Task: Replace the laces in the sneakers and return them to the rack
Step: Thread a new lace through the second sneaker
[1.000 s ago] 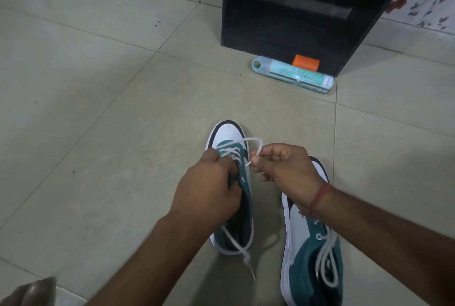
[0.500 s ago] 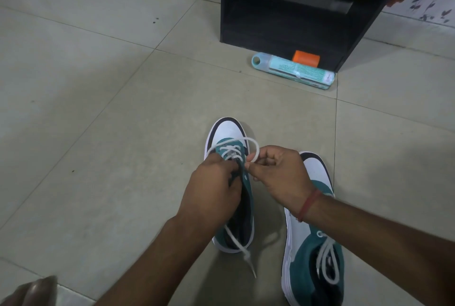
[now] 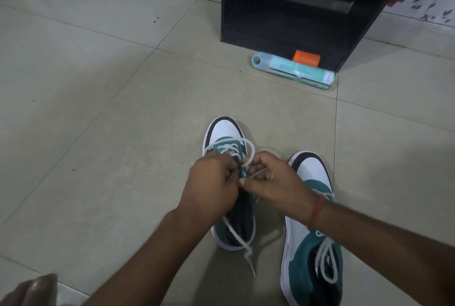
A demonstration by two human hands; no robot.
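right hand [image 3: 275,180] has drawn in to the left hand [image 3: 211,187], both pinching the white lace [image 3: 248,148] on the left sneaker [image 3: 229,133]; its loop is smaller; lacing is unfinished.

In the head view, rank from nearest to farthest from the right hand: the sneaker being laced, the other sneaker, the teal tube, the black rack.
Measured from the right hand:
1. Sneaker being laced, just left of it, its lace in the fingers.
2. Other sneaker, right beside and under the wrist.
3. Teal tube, lying on the floor ahead.
4. Black rack, behind the tube.
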